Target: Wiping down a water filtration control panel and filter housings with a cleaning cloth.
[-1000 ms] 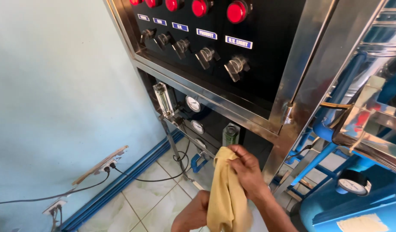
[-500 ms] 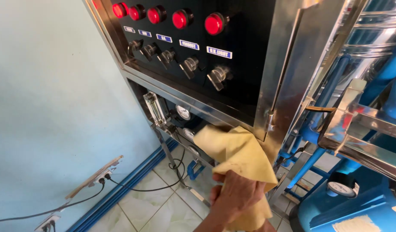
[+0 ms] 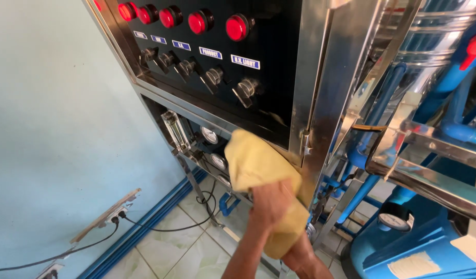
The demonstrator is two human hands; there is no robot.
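A yellow cloth (image 3: 258, 170) is being pressed against the lower edge of the black control panel (image 3: 279, 46) by the right hand (image 3: 271, 206), fingers spread flat over it (not clenched). The left hand (image 3: 300, 256) is showing below, mostly hidden under the cloth's bottom end; its grip cannot be told. On the panel, a row of round red buttons (image 3: 199, 21) is sitting along the top, w/ small blue rectangular labels (image 3: 210, 52) beneath, then black rotary switches (image 3: 215, 76). Round pressure gauges (image 3: 209, 135) are being seen just left of the cloth. A steel frame post (image 3: 331, 88) is standing to the cloth's right; blue pipes (image 3: 372, 129) behind it. A power strip (image 3: 106, 216) is lying along the pale blue wall (image 3: 52, 129).
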